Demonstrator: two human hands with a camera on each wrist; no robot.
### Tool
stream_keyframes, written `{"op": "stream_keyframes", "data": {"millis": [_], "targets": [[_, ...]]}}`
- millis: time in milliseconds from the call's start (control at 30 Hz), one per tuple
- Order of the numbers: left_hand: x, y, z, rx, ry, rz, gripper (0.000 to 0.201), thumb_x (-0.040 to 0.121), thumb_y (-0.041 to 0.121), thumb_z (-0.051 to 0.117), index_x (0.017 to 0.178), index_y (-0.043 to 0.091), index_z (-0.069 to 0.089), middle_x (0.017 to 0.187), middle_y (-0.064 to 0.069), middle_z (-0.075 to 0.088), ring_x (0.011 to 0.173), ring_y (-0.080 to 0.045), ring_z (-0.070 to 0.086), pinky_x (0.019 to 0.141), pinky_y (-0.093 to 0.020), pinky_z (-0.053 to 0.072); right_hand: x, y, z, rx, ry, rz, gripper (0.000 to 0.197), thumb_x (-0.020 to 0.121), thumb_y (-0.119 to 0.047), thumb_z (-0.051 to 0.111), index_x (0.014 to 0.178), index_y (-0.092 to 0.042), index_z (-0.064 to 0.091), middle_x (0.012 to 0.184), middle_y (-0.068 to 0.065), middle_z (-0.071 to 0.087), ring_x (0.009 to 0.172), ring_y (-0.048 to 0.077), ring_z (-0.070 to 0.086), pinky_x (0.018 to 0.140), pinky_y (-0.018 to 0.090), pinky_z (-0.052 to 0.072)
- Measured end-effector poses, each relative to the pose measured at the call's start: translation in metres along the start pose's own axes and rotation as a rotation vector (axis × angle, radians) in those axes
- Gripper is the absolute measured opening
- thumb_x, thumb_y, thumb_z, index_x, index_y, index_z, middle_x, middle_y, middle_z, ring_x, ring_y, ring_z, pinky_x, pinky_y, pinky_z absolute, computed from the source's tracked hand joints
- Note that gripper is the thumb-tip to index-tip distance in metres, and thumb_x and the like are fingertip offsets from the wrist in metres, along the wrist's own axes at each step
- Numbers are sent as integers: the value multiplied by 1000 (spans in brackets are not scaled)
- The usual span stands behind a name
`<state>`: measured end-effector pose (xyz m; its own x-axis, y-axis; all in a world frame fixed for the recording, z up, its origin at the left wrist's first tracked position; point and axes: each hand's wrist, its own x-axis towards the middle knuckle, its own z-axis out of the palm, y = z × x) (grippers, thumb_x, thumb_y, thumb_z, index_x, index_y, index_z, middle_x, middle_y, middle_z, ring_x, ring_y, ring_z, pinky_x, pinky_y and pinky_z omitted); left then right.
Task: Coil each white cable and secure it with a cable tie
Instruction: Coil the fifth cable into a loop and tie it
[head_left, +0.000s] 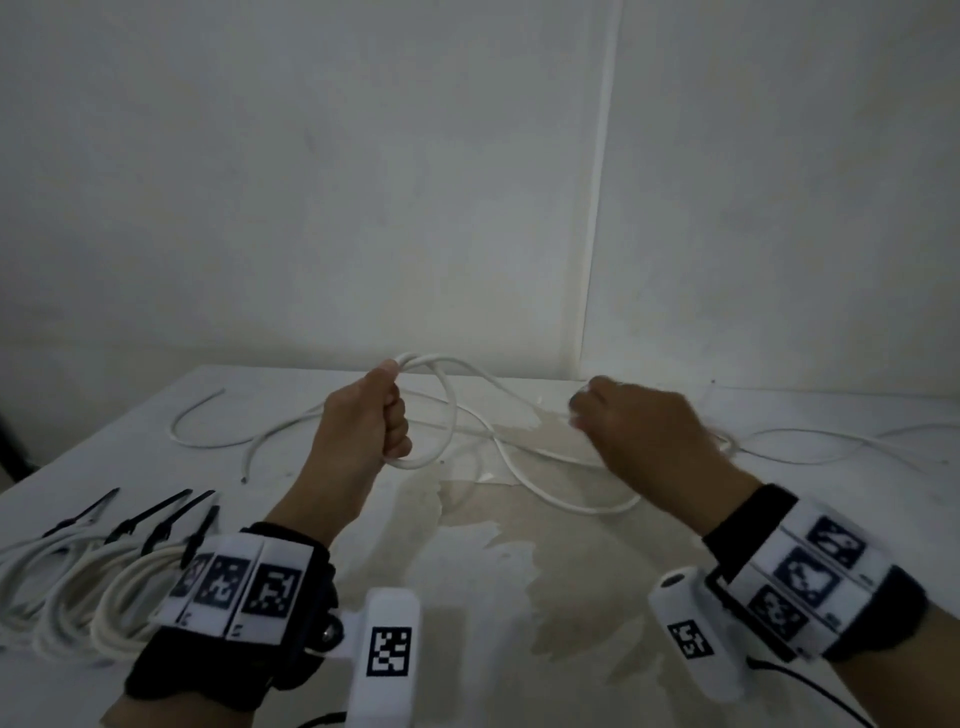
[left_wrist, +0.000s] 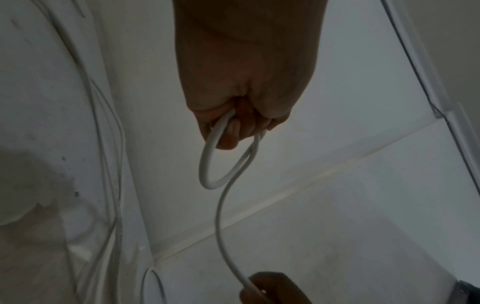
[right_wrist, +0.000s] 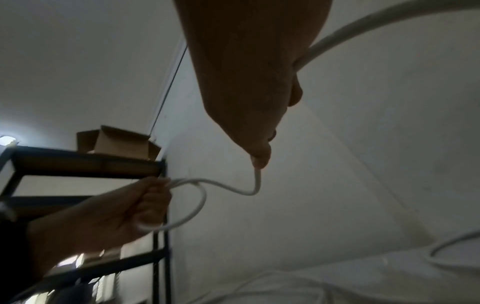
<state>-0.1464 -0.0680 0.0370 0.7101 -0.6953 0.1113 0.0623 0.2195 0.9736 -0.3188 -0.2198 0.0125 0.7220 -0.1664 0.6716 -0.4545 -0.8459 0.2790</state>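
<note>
Left hand (head_left: 371, 415) is a tight fist held up above the desk (head_left: 519, 597). Its fingers are curled round a white cable (head_left: 451, 410), which makes one small loop that hangs from the fist. From the top of the fist the cable runs off to the right hand (head_left: 644, 431). Right hand is also up off the desk, off to the right of the loop. Its fingers are curled and the cable runs through them; the right wrist view shows the cable coming out by the fingertips and again at the back of the hand. The rest of the cable lies in loose bends on the desk, under and between both hands. More loose white cables (head_left: 218, 421) lie at the back of the desk. Near the front left corner sit coiled cables (head_left: 78, 587) with black cable ties (head_left: 156, 519) on them.
</note>
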Motion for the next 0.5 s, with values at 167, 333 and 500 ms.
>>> {"op": "stream_keyframes", "data": {"millis": [167, 333, 500], "targets": [[-5, 4, 11, 72, 23, 54, 44, 97, 20, 40, 54, 19, 29, 36, 10, 27, 33, -5, 22, 36, -17, 24, -3, -36, 6, 79, 36, -246, 21, 63, -16, 81, 67, -15, 60, 61, 1, 55, 40, 18, 49, 41, 18, 15], [-10, -1, 19, 194, -1, 135, 41, 98, 24, 38, 58, 17, 34, 40, 12, 31, 39, -4, 28, 50, -25, 28, 2, -65, -7, 171, 40, -287, 21, 83, -24, 43, 74, -17, 61, 67, -3, 56, 48, 15, 49, 41, 21, 16], [-20, -4, 28, 356, -45, 208, 40, 98, 27, 37, 60, 14, 38, 46, 10, 39, 41, -1, 39, 49, -18, 37, 10, -70, -23, 226, 133, -281, 26, 84, -24, 42, 70, -16, 63, 66, -3, 59, 46, 13, 49, 41, 19, 19]]}}
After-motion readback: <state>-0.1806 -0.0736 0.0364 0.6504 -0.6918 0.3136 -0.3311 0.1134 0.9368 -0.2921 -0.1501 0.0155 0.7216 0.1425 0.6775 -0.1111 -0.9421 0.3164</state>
